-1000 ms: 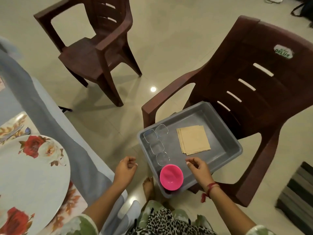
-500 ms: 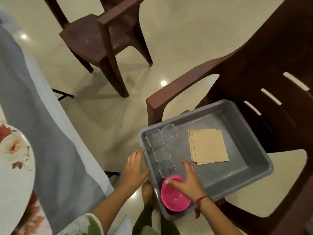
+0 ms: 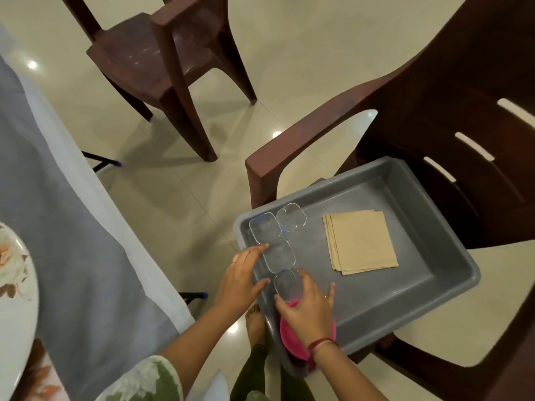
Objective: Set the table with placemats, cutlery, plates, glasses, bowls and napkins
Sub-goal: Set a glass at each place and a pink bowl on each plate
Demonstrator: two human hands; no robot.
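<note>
Four glasses (image 3: 279,254) sit in the lower-centre tray (image 3: 405,299) as the right hand (image 3: 309,311) newly grips the nearest glass (image 3: 288,285), the left hand (image 3: 238,280) arriving open-fingered: glassware likely goes next.

Covered and cropped around your tray (image 3: 390,299)
Your right hand (image 3: 307,311) hides most of the pink bowl (image 3: 289,344), and the fingers (image 3: 304,280) curled round the nearest glass (image 3: 288,285) cover its lower part. The plate (image 3: 14,299) runs off the left edge; the near chair (image 3: 434,111) off the right; the far chair (image 3: 150,53) loses its back at the top.
</note>
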